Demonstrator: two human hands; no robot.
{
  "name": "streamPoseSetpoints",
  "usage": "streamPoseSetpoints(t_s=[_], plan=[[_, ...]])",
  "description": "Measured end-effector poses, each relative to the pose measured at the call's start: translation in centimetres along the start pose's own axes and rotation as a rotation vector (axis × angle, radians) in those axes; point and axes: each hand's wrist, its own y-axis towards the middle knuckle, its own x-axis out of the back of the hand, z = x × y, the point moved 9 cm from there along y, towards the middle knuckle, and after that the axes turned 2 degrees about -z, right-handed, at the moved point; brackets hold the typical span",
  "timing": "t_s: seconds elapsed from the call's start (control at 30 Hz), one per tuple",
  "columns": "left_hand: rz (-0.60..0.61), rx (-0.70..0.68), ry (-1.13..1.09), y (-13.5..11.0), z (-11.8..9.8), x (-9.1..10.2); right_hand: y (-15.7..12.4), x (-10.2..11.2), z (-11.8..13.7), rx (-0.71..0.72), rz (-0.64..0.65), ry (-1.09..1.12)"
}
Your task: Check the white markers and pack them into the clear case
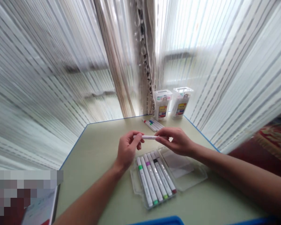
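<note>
Between my two hands a white marker point(149, 137) is held level above the table. My left hand point(128, 147) is closed around its left end, thumb on top. With thumb and fingers, my right hand point(175, 140) pinches the right end, partly covering it. Just below the hands lies an open clear plastic case point(136, 184). Several white markers point(155, 178) rest side by side in it, with green, purple, black and brown bands or ends. The case's clear lid point(189, 181) lies folded out to the right, under my right forearm.
Behind my hands, several more markers point(152, 125) lie on the pale green table point(96, 147), which has a blue edge. Two upright clear marker boxes point(162, 106) stand at the far corner. String curtains point(121, 62) hang behind. A blue object point(161, 220) shows at the near edge.
</note>
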Motion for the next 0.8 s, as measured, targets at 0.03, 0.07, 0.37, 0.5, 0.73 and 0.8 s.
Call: streamPoseSetpoints(t_s=[0.03, 0.07, 0.37, 0.5, 0.73, 0.8], plan=[[-0.026, 0.001, -0.016, 0.1, 0.0, 0.3, 0.1, 0.1, -0.3, -0.035, -0.012, 0.062], [-0.048, 0.002, -0.031, 0.2, 0.1, 0.6, 0.1, 0.2, -0.7, -0.078, -0.023, 0.144], [-0.106, -0.023, -0.088, -0.3, 0.1, 1.2, 0.1, -0.8, -3.4, -0.376, -0.081, 0.776], [-0.136, -0.048, -0.081, -0.3, -0.1, 1.5, 0.2, -0.6, -3.9, -0.392, -0.123, 0.830], [-0.172, -0.029, -0.123, -0.1, 0.3, 1.9, 0.0, -1.5, -4.4, -0.459, -0.111, 1.026], [-0.179, -0.019, -0.150, -0.1, 0.5, 2.0, -0.1, -1.6, -4.5, -0.471, -0.106, 1.052]])
